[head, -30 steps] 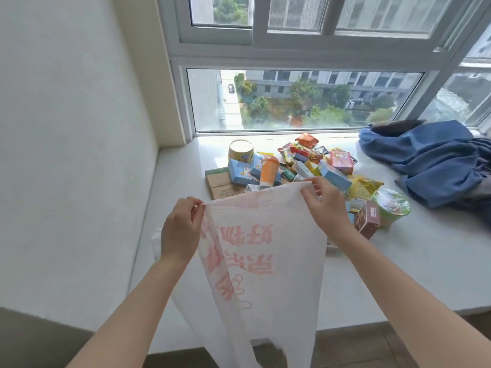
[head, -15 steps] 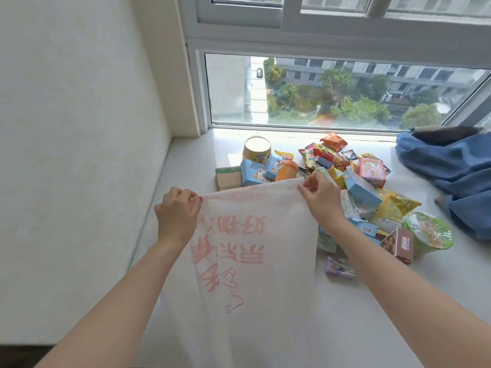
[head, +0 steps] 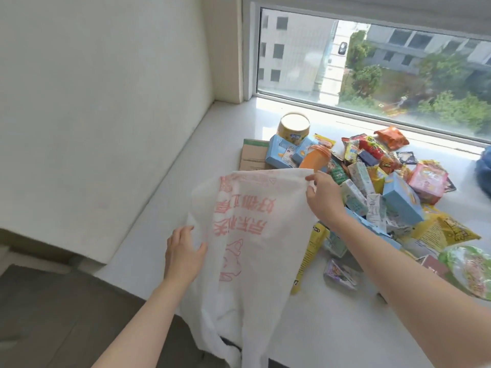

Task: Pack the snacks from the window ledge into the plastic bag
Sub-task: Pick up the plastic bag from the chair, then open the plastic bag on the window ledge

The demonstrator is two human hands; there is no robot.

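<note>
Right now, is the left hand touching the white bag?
Touching. The head view shows the left hand lying against the plastic bag's left edge, its thumb on the white film, with no gap between them.

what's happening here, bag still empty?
A person holds a white plastic bag over the window ledge. The right hand pinches its top edge; the left hand touches its side with relaxed fingers. The snacks are all piled on the ledge; the bag looks flat, nothing packed yet.
</note>
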